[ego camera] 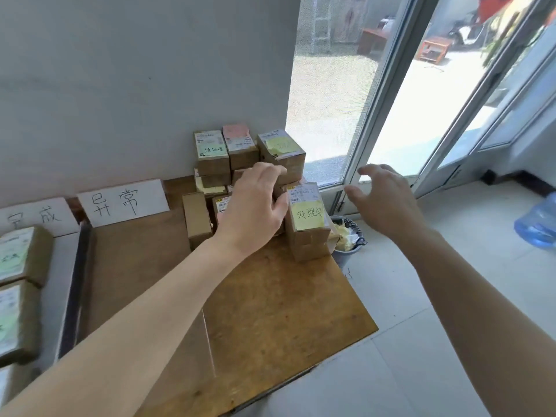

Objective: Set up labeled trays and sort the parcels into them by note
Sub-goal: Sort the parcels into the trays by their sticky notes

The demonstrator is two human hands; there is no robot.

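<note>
A stack of several small brown parcels [237,155] with sticky notes stands at the table's far right corner against the wall. My left hand [255,206] rests on the stack's front, fingers curled against a parcel under the upper right one [282,152]; whether it grips is unclear. A parcel with a yellow handwritten note [307,218] stands upright at the table's right edge, just right of that hand. My right hand [388,200] hovers open beyond the table edge, right of this parcel. Two white handwritten label cards [123,201] [33,216] lean on the wall at left.
A white tray [64,284] at the left holds parcels with green notes [21,254]. The wooden table [270,311] ends at right above a waste bin [346,236] on the tiled floor. A blue water jug [538,224] stands far right by the glass door.
</note>
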